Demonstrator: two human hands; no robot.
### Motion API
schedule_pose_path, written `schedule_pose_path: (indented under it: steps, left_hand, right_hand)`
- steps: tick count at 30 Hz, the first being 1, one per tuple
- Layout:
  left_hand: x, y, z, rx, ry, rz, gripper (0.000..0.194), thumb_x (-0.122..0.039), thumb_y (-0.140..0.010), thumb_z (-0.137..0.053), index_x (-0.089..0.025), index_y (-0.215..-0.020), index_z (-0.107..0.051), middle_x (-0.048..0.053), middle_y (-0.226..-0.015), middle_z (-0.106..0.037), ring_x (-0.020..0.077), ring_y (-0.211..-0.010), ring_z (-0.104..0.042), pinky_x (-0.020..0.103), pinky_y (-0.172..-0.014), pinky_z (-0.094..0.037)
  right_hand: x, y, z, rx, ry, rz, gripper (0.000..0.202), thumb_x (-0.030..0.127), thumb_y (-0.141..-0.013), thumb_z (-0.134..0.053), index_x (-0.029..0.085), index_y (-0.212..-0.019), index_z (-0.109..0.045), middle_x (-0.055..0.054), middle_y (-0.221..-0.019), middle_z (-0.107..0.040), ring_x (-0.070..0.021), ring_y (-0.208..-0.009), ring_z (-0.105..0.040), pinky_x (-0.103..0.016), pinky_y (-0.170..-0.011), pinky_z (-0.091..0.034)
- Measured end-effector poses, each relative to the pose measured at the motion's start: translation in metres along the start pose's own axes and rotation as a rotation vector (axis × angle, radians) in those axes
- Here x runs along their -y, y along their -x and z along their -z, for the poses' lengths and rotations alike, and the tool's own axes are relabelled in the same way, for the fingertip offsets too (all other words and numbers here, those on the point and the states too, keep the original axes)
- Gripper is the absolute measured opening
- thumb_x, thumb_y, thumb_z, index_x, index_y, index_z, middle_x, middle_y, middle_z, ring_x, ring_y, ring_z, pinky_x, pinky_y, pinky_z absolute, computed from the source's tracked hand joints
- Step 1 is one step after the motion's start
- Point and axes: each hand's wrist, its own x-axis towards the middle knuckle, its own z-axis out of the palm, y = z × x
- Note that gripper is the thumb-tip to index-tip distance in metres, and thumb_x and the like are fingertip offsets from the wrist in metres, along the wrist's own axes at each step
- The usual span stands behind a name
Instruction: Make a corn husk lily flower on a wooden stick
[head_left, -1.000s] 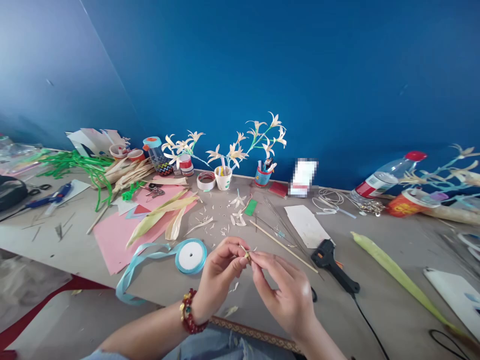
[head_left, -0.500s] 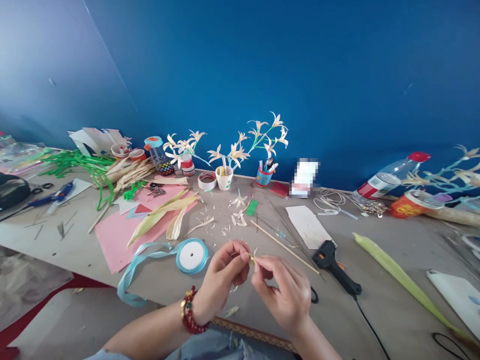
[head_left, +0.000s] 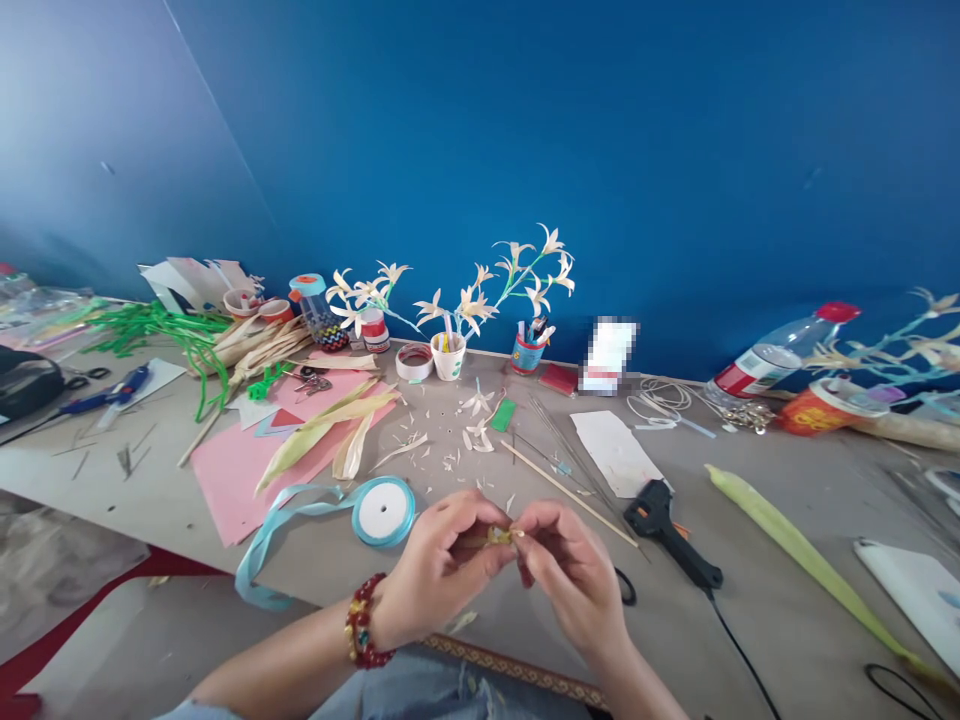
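Between my two hands is a small yellowish piece [head_left: 501, 536], perhaps a curled bit of husk; its exact shape is partly hidden by the fingers. My left hand [head_left: 448, 562], with a red bead bracelet [head_left: 364, 620] at the wrist, pinches it from the left. My right hand [head_left: 574, 575] has its thumb and fingertips closed on the right end of the same piece. Left of my hands lies a spool of light blue ribbon [head_left: 383, 511] with a loose tail. Pale petal scraps [head_left: 450, 462] are scattered beyond the fingers, near a loose white flower [head_left: 478, 437].
A black glue gun [head_left: 671, 535] lies right of my hands, beside a thin wooden stick [head_left: 574, 493]. Farther right is a long green husk [head_left: 795, 550]. Pink paper [head_left: 225, 480] sits at the left. White flowers on stems stand in a cup [head_left: 448, 357] by the blue wall.
Both hands have come slightly lower and turned, so more of the yellowish piece shows between them. The left wrist has shifted a little left. The things on the table stay put.
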Motion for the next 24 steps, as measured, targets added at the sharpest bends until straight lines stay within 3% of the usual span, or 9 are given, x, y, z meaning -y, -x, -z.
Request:
schedule_pose_path:
  steps: [3,8,13,16,24]
  left_hand:
    - [0.0001,0.0001,0.0003,-0.005,-0.105,-0.013,0.005,-0.022,-0.089,-0.060,-0.018,-0.086,-0.062,0.001,-0.072,-0.057,0.0113,-0.063,-0.048,0.021,-0.057,-0.035]
    - [0.0052,0.0054,-0.0017,-0.053,-0.141,-0.025,0.006,-0.018,-0.089,-0.056,-0.019,-0.087,-0.062,-0.001,-0.068,-0.053,0.0106,-0.056,-0.044,0.021,-0.053,-0.034]
    - [0.0050,0.0067,-0.0014,-0.037,-0.116,-0.068,0.008,-0.017,-0.090,-0.057,-0.019,-0.093,-0.064,0.003,-0.075,-0.060,0.0128,-0.064,-0.054,0.022,-0.059,-0.040]
    - [0.0015,0.0061,-0.0016,-0.021,-0.104,-0.072,0.004,-0.019,-0.090,-0.058,-0.019,-0.091,-0.062,0.003,-0.076,-0.061,0.0128,-0.064,-0.055,0.022,-0.060,-0.041]
    - [-0.0007,0.0059,-0.0006,-0.025,-0.162,-0.103,0.003,-0.021,-0.086,-0.063,-0.017,-0.085,-0.062,0.000,-0.068,-0.054,0.0101,-0.054,-0.044,0.021,-0.051,-0.033]
  right_hand:
    - [-0.0005,0.0014,0.0006,0.015,-0.067,-0.035,0.014,0.029,-0.091,-0.057,0.019,-0.081,-0.061,0.003,-0.061,-0.055,-0.0099,-0.046,-0.051,-0.020,-0.043,-0.045]
    - [0.0011,0.0035,0.0050,-0.085,-0.116,-0.018,0.014,0.031,-0.092,-0.059,0.019,-0.084,-0.059,0.004,-0.056,-0.054,-0.0102,-0.045,-0.051,-0.021,-0.044,-0.045]
    - [-0.0007,0.0048,0.0088,0.035,-0.143,-0.024,0.011,0.031,-0.091,-0.063,0.021,-0.095,-0.063,0.000,-0.073,-0.060,-0.0109,-0.052,-0.056,-0.022,-0.048,-0.050]
    - [-0.0025,0.0032,0.0091,0.097,-0.113,0.020,0.007,0.027,-0.091,-0.062,0.020,-0.091,-0.066,-0.002,-0.079,-0.061,-0.0121,-0.058,-0.057,-0.023,-0.050,-0.051]
    - [0.0070,0.0019,0.0067,0.083,-0.122,0.161,0.011,0.019,-0.093,-0.059,0.022,-0.089,-0.068,-0.002,-0.077,-0.061,-0.0125,-0.060,-0.056,-0.022,-0.049,-0.049]
